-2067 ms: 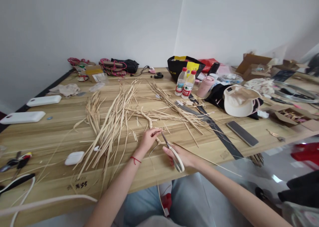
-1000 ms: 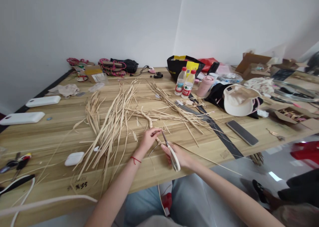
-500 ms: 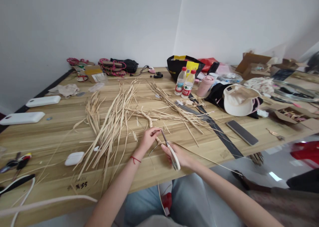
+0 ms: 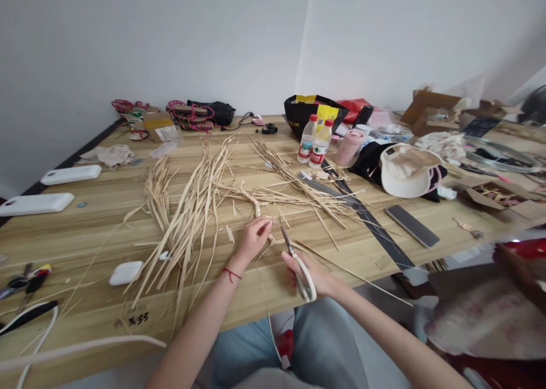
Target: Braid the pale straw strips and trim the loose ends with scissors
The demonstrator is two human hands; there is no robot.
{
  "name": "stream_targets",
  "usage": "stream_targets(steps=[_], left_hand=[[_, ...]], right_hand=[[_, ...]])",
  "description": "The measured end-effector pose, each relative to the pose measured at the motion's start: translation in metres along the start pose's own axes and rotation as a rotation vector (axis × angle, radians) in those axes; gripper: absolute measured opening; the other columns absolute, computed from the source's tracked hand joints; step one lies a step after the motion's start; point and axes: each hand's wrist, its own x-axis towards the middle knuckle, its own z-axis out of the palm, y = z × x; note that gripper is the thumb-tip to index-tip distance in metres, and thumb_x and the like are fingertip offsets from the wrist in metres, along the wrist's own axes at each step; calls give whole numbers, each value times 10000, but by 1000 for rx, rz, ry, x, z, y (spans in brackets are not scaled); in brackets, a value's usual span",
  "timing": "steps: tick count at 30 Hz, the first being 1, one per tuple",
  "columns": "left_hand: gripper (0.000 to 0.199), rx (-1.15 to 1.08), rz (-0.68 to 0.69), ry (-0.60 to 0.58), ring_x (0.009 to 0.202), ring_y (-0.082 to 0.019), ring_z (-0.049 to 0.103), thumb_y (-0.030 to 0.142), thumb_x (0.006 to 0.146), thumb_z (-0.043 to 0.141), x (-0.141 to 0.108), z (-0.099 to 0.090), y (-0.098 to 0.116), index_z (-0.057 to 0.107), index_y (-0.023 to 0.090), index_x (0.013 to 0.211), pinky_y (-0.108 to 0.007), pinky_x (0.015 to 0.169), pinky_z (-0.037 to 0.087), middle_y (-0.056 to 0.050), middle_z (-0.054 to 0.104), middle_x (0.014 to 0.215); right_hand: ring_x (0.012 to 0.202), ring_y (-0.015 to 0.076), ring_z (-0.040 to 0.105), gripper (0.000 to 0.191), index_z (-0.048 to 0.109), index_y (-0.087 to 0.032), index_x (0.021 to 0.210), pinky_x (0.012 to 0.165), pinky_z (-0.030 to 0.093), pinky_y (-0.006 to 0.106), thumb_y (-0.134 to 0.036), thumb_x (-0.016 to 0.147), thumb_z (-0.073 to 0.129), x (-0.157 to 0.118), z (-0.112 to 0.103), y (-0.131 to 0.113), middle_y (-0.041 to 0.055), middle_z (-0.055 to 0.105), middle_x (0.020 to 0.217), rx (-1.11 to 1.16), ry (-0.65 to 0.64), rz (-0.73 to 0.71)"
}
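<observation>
My left hand (image 4: 255,238), with a red string at the wrist, pinches a pale braided straw piece (image 4: 257,207) near the middle of the table. The braid curves up and away from the fingertips, and part of it shows below them. My right hand (image 4: 305,272) is closed on white-handled scissors (image 4: 305,275), whose blades point up and left, a little right of my left fingertips. Long loose straw strips (image 4: 200,201) lie left of the braid, and more strips (image 4: 298,190) lie behind and to its right.
Two red-capped bottles (image 4: 306,141), a pink cup (image 4: 350,147) and a black bag (image 4: 294,116) stand behind. A cap (image 4: 405,170) and a phone (image 4: 412,226) lie right. A white case (image 4: 126,273) is at left. A person's patterned clothing (image 4: 482,321) shows at lower right.
My right hand and the scissors have moved slightly right and down, away from my left fingertips. My left hand keeps its pinch. The person at lower right has come further into view.
</observation>
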Motion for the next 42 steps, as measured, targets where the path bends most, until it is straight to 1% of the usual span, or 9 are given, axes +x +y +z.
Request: stream_targets(steps=[12, 18, 22, 26, 28, 32, 37, 40, 42], left_hand=[[279, -155, -62, -7, 771, -145, 619, 357, 869, 498, 2, 5, -17, 669, 164, 975, -271, 710, 518, -69, 664, 968], [294, -296, -121, 0, 847, -180, 636, 378, 844, 528, 3, 7, -19, 685, 158, 958, -294, 708, 539, -88, 664, 1023], [295, -358, -162, 1, 896, -197, 633, 382, 835, 538, 4, 8, -18, 684, 159, 960, -319, 734, 547, -92, 666, 1026], [296, -335, -202, 13, 820, -181, 641, 387, 830, 544, 4, 8, -18, 676, 157, 962, -314, 710, 544, -88, 669, 1001], [301, -344, -215, 20, 810, -179, 644, 398, 827, 543, 5, 8, -18, 672, 158, 956, -309, 707, 542, -85, 671, 997], [303, -363, -237, 37, 805, -179, 642, 411, 816, 552, 5, 8, -20, 674, 157, 929, -298, 698, 537, -82, 683, 966], [291, -392, -245, 46, 785, -178, 638, 410, 789, 589, 7, 10, -22, 684, 150, 879, -315, 710, 541, -82, 683, 922], [273, -405, -219, 56, 786, -172, 631, 402, 786, 595, 7, 9, -20, 687, 151, 843, -316, 701, 547, -81, 664, 931], [263, -402, -201, 57, 727, -144, 618, 395, 790, 591, 7, 7, -18, 685, 152, 825, -296, 645, 548, -83, 637, 982]], right_hand=[[510, 133, 494, 483, 446, -199, 650, 513, 400, 253, -634, 844, 365, 0, 5, 14, -11, 498, 552, 78, 12, 19], [557, 125, 459, 370, 452, -204, 704, 561, 380, 255, -542, 850, 424, -1, -4, 8, -29, 484, 596, -13, 92, -50], [589, 128, 454, 269, 464, -197, 737, 577, 350, 254, -451, 779, 543, 8, -23, 13, -32, 501, 635, -220, 215, -78], [631, 148, 479, 149, 508, -180, 795, 594, 332, 255, -311, 738, 549, 27, -51, 35, 10, 558, 700, -501, 372, 1], [767, 185, 510, 236, 541, -163, 897, 679, 345, 272, -250, 681, 578, 36, -65, 47, 58, 593, 833, -649, 455, -3], [948, 254, 491, 441, 527, -155, 1104, 796, 327, 328, -249, 676, 579, 49, -86, 65, 107, 582, 999, -860, 557, 41], [997, 268, 478, 420, 516, -147, 1145, 832, 335, 352, -240, 736, 533, 59, -90, 71, 127, 550, 1047, -910, 642, 4], [1013, 279, 467, 373, 541, -143, 1112, 856, 342, 373, -179, 742, 506, 62, -82, 68, 139, 542, 1057, -924, 707, -66], [1051, 290, 449, 360, 555, -147, 1091, 895, 333, 403, -128, 739, 481, 63, -74, 62, 143, 541, 1075, -909, 774, -118]])
